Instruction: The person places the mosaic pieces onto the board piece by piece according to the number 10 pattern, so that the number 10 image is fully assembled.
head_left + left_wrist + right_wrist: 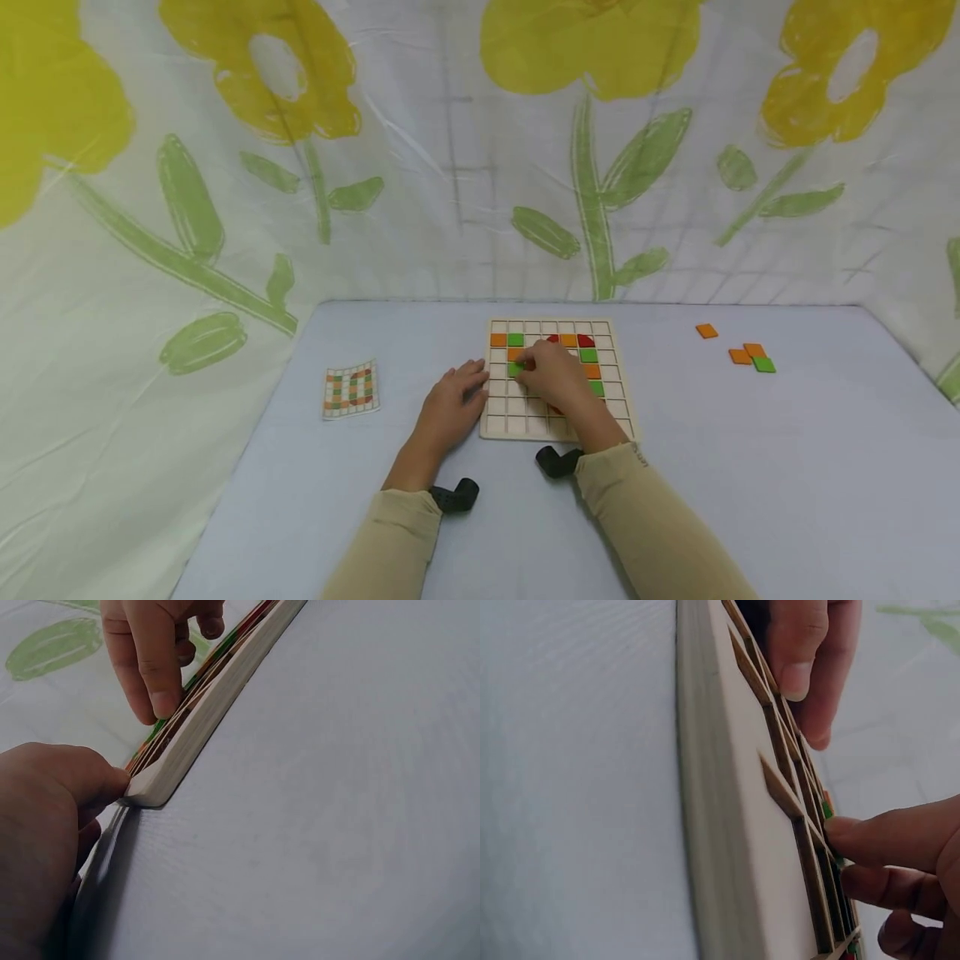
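Observation:
A pale wooden grid board [506, 425] lies on the table, with orange, green and red tiles set in some of its cells. My right hand [558, 379] reaches over the board from the right and hides several middle cells. Its thumb and finger pinch a green square tile [513, 369] at a cell in the third row, near the left side. Beside the board's left edge rests my left hand [447, 404], fingers loosely extended. In the left wrist view, the left thumb [109, 780] touches the board's corner.
To the left lies a small card [351, 390] printed with a coloured grid pattern. At the back right, a lone orange tile [707, 331] lies apart from a cluster of two orange tiles [739, 357] and a green tile [763, 365]. A flowered curtain hangs behind the table.

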The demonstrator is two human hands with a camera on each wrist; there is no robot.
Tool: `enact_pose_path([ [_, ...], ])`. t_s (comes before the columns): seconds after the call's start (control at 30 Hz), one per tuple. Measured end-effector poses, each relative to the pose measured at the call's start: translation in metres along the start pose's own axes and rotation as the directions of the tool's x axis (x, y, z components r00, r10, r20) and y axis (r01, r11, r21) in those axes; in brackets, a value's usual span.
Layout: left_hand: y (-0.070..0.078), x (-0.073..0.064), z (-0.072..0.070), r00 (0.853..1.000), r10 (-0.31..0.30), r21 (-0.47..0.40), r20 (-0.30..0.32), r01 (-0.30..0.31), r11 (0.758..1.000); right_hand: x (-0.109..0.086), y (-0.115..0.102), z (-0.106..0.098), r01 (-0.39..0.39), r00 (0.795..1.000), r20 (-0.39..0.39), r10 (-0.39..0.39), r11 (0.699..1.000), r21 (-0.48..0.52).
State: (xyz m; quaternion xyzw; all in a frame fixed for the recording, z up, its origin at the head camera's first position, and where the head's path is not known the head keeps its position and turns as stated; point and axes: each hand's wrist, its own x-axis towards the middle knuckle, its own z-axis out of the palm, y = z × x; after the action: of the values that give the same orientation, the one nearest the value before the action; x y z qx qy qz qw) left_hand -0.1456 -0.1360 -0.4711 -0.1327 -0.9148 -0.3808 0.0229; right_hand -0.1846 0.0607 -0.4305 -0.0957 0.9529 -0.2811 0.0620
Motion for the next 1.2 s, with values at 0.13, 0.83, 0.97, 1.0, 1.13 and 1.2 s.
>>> enact_pose_path([
  [0.13,-0.001,-0.001,0.001,1.000,0.017,0.044,0.026,-0.018,0.999,0.000,0.001,0.002,0.049,0.999,-0.009,-0.049,0.999,0.010],
  [0.83,0.005,-0.001,0.003,0.998,-0.006,0.121,0.062,-0.001,0.993,-0.022,0.039,-0.047,-0.043,0.999,-0.024,0.048,0.983,0.178],
  [0.97,0.004,-0.002,0.003,0.998,-0.006,0.091,0.062,0.000,0.996,-0.028,0.058,-0.065,-0.087,0.994,-0.052,0.096,0.984,0.155],
  [1.0,0.004,-0.002,0.004,0.998,-0.009,0.086,0.067,0.003,0.996,-0.030,0.065,-0.069,-0.097,0.993,-0.058,0.106,0.985,0.141],
  [1.13,0.004,-0.001,0.004,0.997,-0.004,0.078,0.082,-0.002,0.997,-0.040,0.099,-0.093,-0.131,0.986,-0.098,0.138,0.989,0.070],
  [1.2,0.004,-0.001,0.003,0.997,0.002,0.071,0.083,-0.008,0.997,-0.045,0.117,-0.108,-0.142,0.981,-0.125,0.147,0.989,0.049],
])
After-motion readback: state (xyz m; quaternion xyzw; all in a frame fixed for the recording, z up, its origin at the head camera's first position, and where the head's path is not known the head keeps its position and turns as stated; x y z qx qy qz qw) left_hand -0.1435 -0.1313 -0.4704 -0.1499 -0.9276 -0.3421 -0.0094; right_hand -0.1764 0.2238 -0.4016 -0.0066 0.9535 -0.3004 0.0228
